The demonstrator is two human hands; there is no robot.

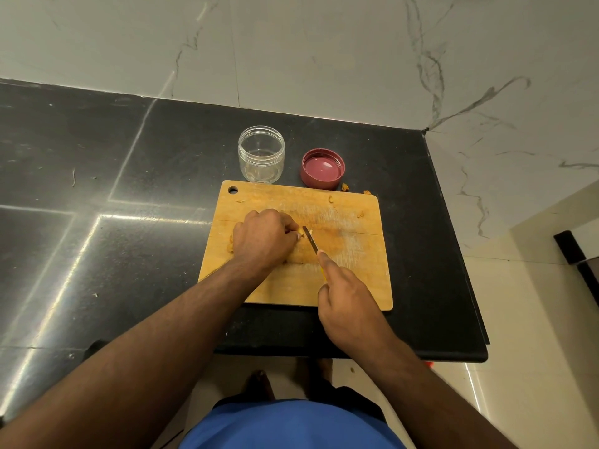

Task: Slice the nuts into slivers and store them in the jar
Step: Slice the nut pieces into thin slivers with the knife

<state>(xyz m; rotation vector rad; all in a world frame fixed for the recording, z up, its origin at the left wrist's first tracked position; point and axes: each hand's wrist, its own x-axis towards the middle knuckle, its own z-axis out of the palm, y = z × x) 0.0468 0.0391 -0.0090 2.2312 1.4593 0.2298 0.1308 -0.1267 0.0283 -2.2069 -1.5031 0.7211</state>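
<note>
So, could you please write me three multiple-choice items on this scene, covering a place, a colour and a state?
1. Where does the lid lie?
A. On the jar
B. On the counter, right of the jar
C. On the board

2. What colour is the lid?
A. Dark red
B. Green
C. White

3. What state is the jar in?
A. Open, upright
C. Closed
B. Tipped over

Key: 1 B, the lid rests on the counter beside the jar, behind the board. 2 A, its inside and rim show dark red. 3 A, the jar's mouth is uncovered and faces up.
</note>
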